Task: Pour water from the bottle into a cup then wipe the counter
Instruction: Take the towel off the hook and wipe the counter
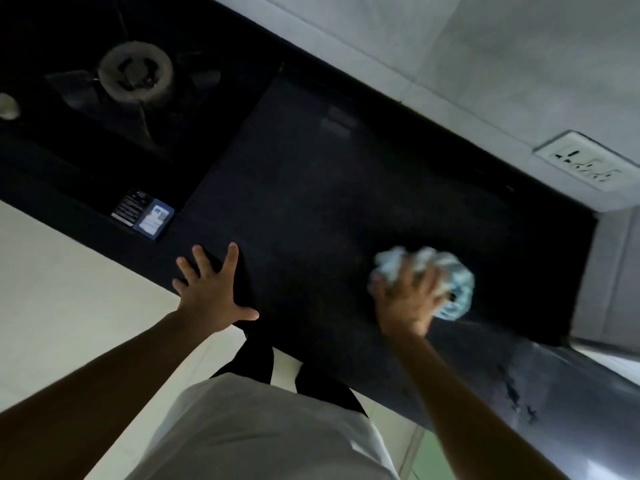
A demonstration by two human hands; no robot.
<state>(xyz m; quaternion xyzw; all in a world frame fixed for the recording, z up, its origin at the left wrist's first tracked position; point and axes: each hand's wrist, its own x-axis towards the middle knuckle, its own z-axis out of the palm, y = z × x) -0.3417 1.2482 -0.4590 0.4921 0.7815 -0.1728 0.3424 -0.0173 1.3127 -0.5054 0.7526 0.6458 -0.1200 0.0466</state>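
A dark counter (311, 202) runs across the view from upper left to lower right. My right hand (407, 299) presses a crumpled light-blue and white cloth (450, 275) onto the counter near its right end, fingers closed over it. My left hand (211, 289) lies flat on the counter's front edge with its fingers spread, holding nothing. No bottle and no cup are in view.
A gas stove burner (135, 72) sits on the counter at the upper left. A small card or packet (143, 214) lies by the stove's front corner. Grey tiled wall with a white socket plate (585, 164) backs the counter. A wet shiny patch (519, 393) shows at lower right.
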